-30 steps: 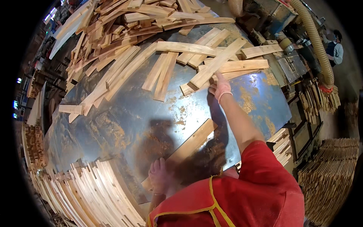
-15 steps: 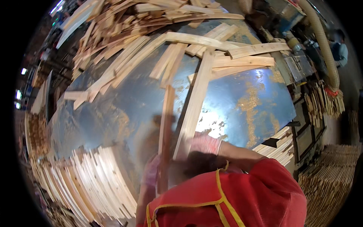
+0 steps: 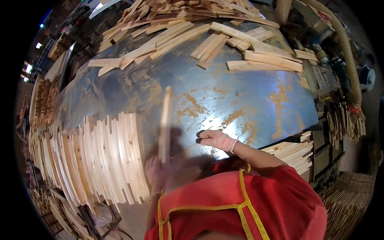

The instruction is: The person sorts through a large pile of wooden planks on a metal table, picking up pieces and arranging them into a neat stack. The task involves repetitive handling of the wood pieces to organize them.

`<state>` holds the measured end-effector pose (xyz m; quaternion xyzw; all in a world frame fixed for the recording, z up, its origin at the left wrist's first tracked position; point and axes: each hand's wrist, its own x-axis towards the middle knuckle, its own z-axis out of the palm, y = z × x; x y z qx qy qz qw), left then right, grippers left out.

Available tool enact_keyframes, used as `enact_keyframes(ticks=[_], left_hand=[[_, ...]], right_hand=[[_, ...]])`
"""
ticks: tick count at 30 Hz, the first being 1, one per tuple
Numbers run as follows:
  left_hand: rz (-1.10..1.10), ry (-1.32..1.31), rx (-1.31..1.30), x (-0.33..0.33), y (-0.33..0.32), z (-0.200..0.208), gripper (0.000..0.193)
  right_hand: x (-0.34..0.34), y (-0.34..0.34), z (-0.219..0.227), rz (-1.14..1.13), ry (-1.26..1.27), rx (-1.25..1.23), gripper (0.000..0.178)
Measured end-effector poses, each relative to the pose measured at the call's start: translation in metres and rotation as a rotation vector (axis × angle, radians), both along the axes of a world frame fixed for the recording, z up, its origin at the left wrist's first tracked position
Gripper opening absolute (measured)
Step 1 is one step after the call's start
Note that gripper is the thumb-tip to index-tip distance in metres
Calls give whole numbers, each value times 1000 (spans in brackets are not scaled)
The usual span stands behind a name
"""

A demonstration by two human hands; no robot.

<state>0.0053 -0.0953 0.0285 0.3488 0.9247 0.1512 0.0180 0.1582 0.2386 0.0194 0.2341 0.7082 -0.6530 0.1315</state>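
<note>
A narrow wooden strip (image 3: 165, 120) stands out from my left hand (image 3: 157, 172), smeared by motion; the hand is closed around its near end, beside the row of strips. My right hand (image 3: 218, 140), in a pale pink-and-white glove with dark fingertips, hovers over the metal table (image 3: 188, 86). Its thumb and finger point left, a little apart, and nothing shows between them. To the left, a tight row of wooden strips (image 3: 108, 154) lies side by side with uneven ends.
A loose heap of wooden pieces (image 3: 176, 10) covers the far side, with boards (image 3: 272, 60) below it at right. Sawdust (image 3: 278, 104) streaks the tabletop. Beyond the right edge are a ribbed hose (image 3: 352, 68), machinery, stacked strips (image 3: 352, 200) and another person (image 3: 366, 74).
The long board under my right hand is gone from the middle, and that hand now shows empty. The strip in my left hand has shifted left toward the row. The view has moved too.
</note>
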Motion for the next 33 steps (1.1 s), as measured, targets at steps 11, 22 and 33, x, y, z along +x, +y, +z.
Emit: enact_keyframes(ticks=[11,22,33], left_hand=[[-149,571,-352,-4,0,-77,76],[-113,140,-171,10,253,-68,85],[-207,93,-172,4,263,-53,89]], right_hand=[[26,112,-17,-363,-14,-41,59],[100,524,47,-871,12,1173,63],[13,618,39,-81,-312,1116,70]])
